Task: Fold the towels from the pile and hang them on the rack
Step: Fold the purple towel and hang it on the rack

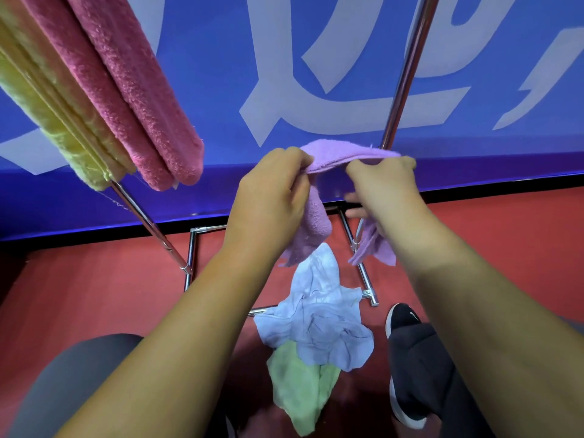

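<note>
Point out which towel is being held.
The purple towel, gripped by the left hand and right hand. The pink towels and yellow towels hang on the rack; the pale blue towel and green towel lie on the floor.

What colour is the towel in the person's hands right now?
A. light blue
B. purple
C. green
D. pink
B. Both hands, the left hand and the right hand, pinch the purple towel up in the air, while the light blue towel and the green towel lie on the floor and the pink towels hang on the rack.
</note>
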Demonstrator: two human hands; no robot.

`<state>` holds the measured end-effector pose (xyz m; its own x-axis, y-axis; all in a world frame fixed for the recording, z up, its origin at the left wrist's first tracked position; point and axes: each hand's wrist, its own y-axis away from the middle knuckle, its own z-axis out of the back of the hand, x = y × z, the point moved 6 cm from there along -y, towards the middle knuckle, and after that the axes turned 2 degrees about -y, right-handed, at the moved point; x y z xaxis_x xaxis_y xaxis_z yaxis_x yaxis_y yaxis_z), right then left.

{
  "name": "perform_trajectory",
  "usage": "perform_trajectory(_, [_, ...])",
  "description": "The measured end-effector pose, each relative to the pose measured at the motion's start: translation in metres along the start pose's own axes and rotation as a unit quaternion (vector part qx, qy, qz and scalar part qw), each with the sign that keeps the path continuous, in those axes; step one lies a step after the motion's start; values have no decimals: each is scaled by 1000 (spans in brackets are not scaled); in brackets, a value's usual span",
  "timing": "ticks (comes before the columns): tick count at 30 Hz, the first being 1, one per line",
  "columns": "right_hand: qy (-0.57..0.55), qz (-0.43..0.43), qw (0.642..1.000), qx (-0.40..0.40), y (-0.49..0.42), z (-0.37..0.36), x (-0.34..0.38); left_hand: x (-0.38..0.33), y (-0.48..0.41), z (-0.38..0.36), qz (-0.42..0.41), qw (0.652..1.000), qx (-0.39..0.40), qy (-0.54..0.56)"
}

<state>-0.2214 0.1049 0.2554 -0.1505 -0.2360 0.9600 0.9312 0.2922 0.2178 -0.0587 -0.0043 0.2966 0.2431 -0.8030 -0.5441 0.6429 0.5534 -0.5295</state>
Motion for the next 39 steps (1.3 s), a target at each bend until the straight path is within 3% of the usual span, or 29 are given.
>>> perform_trajectory(2, [83,-16,996,-3,-6,6,-5,-1,-1,4,-7,1000,-12,9])
perform_trajectory(4, [194,53,979,-24,-11,13,1,0,-2,7,-12,1000,-22,7])
perform_trajectory(6, [235,142,961,-19,-7,14,10,3,-4,9,-7,1000,-25,-3])
perform_trajectory(11, [232,256,938,5,9,2,22,15,-11,19,40,999,-27,-10])
perform_trajectory(17, [204,293,933,47,31,-17,23,32,-10,25,112,991,-23,74])
perform_trajectory(22, [223,299,925,69,44,-27,18,33,-1,19,147,983,33,102])
perform_trajectory(31, [261,348,897,76,76,-17,59,14,8,30,108,987,98,-64])
perform_trajectory(39, [388,432,811,63,107,5,137,-31,-22,97,45,976,43,-207])
